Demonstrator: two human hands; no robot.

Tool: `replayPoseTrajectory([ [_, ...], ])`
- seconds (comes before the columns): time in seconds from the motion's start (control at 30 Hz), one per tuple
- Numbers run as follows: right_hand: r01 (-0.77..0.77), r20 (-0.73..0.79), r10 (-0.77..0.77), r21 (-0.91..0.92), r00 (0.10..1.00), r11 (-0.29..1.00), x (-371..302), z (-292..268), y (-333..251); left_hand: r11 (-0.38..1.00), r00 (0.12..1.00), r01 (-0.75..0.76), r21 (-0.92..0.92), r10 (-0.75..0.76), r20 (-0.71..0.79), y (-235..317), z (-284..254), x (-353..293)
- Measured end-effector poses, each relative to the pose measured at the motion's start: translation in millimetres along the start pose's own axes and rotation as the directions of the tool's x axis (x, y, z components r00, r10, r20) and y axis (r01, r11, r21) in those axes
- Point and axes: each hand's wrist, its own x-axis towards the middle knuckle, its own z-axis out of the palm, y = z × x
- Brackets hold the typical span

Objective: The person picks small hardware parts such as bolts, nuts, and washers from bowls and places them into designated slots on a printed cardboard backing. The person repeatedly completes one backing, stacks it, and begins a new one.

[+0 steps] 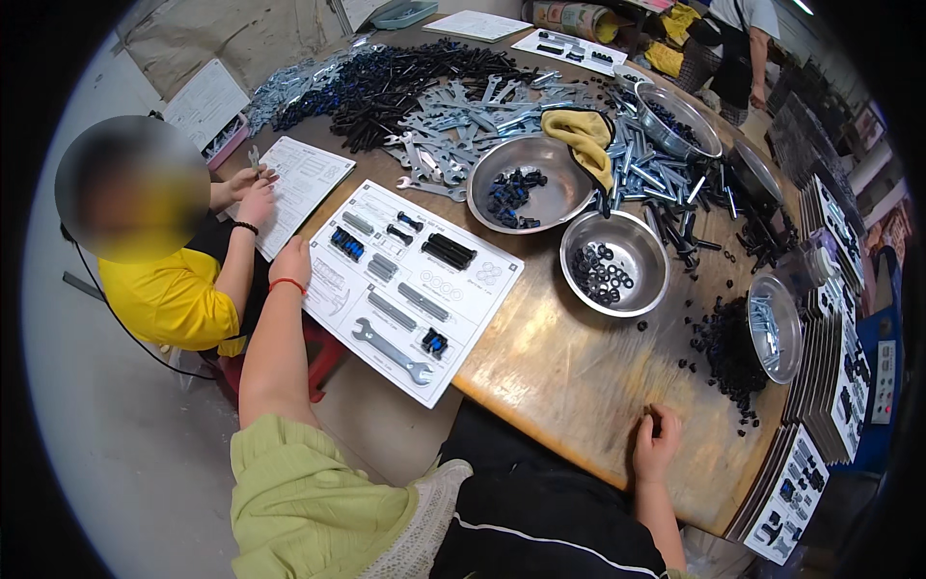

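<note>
My left hand [291, 264], a red band at its wrist, grips the left edge of a white hardware card [453, 333]. The card lies tilted over the table's near left edge. On it sit an open-end wrench [391, 350], black bolts [448, 253], silver rods [422, 301] and small black-and-blue parts [434, 343]. Near the table's front edge rests my right hand [658, 446], its fingers curled; whatever they may hold is hidden. Beyond it stands a steel bowl [632, 309] with black rings [603, 275] inside. A larger bowl [477, 193] holds black-and-blue pieces [516, 193].
Loose wrenches [477, 111] and dark bolts [400, 82] cover the table's far side. A yellow glove [584, 140] hangs over the larger bowl. Black nuts [728, 357] lie at right beside stacked cards [834, 367]. A co-worker in yellow [169, 299] handles another card [301, 179].
</note>
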Motion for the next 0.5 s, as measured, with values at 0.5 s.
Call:
replayPoseTrajectory([
  [0.5,-0.104,0.003,0.104,-0.036,0.995,0.994,26,62,-105,0.979,0.986,-0.119,-0.167,0.136,0.096,1,-9,1],
])
